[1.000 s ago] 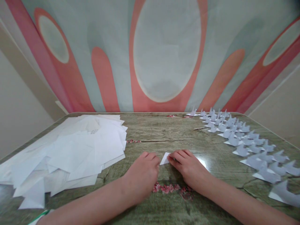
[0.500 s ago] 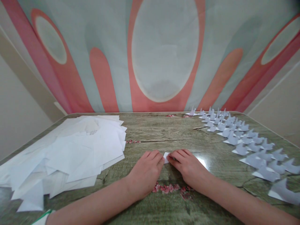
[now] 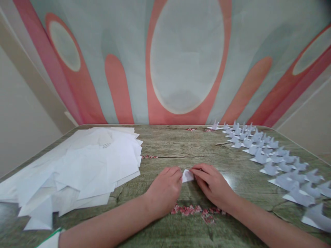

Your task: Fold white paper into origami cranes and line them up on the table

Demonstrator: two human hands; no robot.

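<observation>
The small piece of paper (image 3: 187, 176) between my hands is plain white and folded down to a little flat shape, its visible part roughly four-sided, with a slanting edge on the left. It sits low at the tabletop (image 3: 168, 144), straight in front of me. My right hand (image 3: 213, 184) has its fingertips on the right end, covering that corner; the left end meets the curled fingers of my left hand (image 3: 165, 189), where I can't see their grip
</observation>
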